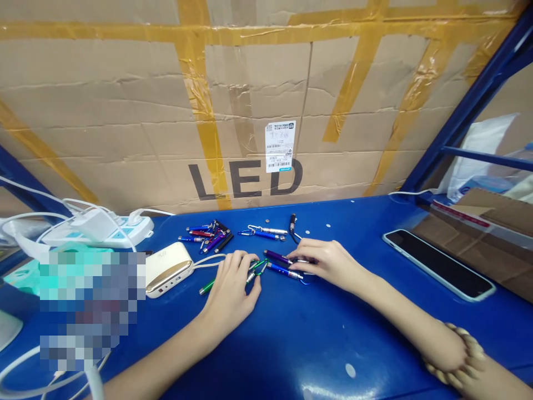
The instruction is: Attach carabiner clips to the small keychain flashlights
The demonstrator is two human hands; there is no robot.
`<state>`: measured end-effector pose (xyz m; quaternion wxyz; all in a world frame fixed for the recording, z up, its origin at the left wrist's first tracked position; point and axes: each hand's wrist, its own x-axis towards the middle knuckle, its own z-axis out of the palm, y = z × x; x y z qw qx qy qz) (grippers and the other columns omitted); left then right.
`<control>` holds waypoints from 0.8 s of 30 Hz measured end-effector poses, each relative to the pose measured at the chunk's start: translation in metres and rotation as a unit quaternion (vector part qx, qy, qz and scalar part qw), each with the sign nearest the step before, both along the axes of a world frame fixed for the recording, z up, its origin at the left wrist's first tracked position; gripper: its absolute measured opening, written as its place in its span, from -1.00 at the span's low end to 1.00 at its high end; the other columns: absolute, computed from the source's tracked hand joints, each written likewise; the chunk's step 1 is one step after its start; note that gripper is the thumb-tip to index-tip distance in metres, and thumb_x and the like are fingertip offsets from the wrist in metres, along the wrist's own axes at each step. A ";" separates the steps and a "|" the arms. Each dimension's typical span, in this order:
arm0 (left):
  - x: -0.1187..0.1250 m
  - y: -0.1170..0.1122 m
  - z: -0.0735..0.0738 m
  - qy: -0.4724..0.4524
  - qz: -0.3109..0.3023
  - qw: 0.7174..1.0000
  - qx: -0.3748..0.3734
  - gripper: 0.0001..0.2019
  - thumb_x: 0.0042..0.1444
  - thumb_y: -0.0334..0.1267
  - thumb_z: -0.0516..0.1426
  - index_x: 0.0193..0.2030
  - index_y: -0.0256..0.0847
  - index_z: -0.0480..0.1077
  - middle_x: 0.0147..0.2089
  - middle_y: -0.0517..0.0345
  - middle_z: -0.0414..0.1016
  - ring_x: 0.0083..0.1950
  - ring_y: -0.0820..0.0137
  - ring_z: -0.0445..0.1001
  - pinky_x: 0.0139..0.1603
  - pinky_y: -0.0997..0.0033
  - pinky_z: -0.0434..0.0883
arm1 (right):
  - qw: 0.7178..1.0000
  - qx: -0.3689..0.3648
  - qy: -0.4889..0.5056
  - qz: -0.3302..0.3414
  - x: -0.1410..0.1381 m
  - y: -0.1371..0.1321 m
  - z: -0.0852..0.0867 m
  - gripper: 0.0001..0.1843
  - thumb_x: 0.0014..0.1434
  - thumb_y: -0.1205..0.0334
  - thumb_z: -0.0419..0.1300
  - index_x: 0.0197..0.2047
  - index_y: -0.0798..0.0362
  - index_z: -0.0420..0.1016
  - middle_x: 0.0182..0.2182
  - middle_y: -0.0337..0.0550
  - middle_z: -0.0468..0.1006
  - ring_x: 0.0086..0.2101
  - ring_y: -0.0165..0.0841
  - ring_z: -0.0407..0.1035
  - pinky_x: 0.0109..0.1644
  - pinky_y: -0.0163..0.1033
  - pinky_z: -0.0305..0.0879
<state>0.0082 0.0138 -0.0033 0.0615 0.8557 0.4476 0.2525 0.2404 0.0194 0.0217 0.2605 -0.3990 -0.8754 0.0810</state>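
My left hand (234, 283) rests on the blue table (316, 339), its fingers curled over a green keychain light (208, 287) with a carabiner clip. My right hand (327, 261) lies just to its right, fingertips pinched on a purple keychain light (278, 256), with a blue keychain light (284, 271) lying right under the fingers. A heap of small coloured keychain lights (210, 234) sits a little beyond the left hand. Further lights (266, 231) and small button cells (328, 226) lie scattered behind.
A white power bank (166, 269) with a cable lies left of my left hand. A power strip (100, 229) with plugs and white cables stands at the back left. A dark phone (437, 263) lies at the right. A taped cardboard box (258, 100) marked LED walls the back.
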 end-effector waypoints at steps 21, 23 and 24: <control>-0.002 -0.002 0.003 -0.052 -0.069 0.996 -0.021 -0.74 0.12 -0.47 -0.05 -0.09 -0.11 0.23 -0.08 0.05 0.29 -0.05 0.24 0.29 -0.03 0.14 0.30 | 0.981 0.000 -0.098 -0.168 0.015 0.021 -0.020 -0.56 0.20 -0.04 0.04 0.04 0.02 0.40 0.09 -0.01 0.37 0.14 -0.13 0.15 0.22 0.19 -0.16; -0.002 -0.002 0.003 -0.052 -0.068 0.996 -0.023 -0.75 0.12 -0.47 -0.05 -0.09 -0.11 0.22 -0.08 0.05 0.29 -0.05 0.24 0.29 -0.03 0.14 0.30 | 0.981 0.014 -0.097 -0.166 0.016 0.021 -0.019 -0.64 0.20 0.01 0.06 -0.04 0.01 0.44 0.03 -0.03 0.43 0.10 -0.15 0.21 0.21 0.19 -0.15; -0.002 -0.002 0.003 -0.051 -0.067 0.996 -0.024 -0.75 0.13 -0.47 -0.05 -0.09 -0.11 0.22 -0.08 0.05 0.29 -0.05 0.24 0.29 -0.03 0.13 0.30 | 0.982 0.018 -0.094 -0.166 0.017 0.021 -0.019 -0.68 0.20 0.04 0.06 -0.07 0.00 0.45 0.00 -0.05 0.45 0.07 -0.16 0.23 0.21 0.18 -0.13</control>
